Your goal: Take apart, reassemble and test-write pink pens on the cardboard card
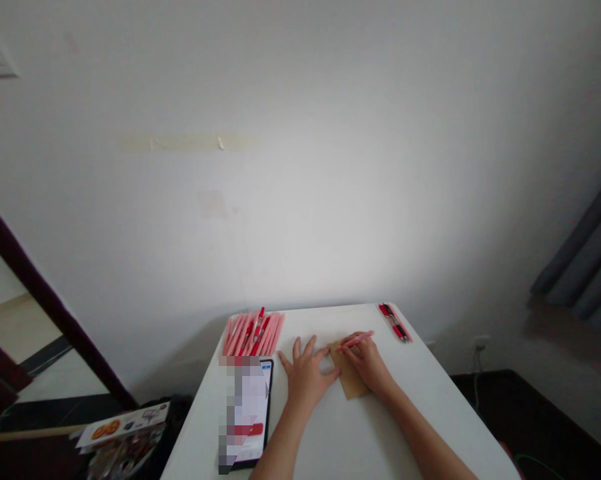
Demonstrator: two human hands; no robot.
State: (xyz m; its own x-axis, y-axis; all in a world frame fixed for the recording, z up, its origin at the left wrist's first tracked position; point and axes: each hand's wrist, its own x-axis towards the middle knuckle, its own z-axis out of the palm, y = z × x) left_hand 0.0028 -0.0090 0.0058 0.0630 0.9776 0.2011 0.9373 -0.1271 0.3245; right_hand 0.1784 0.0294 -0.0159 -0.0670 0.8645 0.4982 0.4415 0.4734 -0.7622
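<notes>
A pink pen (pixel 360 339) is held in my right hand (pixel 369 363), its tip near the upper part of a small brown sheet of paper (pixel 349 385). The right hand rests over the sheet and hides part of it. To the left, my left hand (pixel 305 372) lies on the table with its fingers spread, the thumb and a fingertip at the sheet's left edge. Any writing on the paper is too small to make out.
Many pink and red pens (pixel 253 335) lie in rows at the table's back left. A phone (pixel 253 413) with its screen lit lies below them. Several red, black and pink pens (pixel 396 323) lie at the back right. The white table (pixel 330 440) stands against a wall (pixel 300 220).
</notes>
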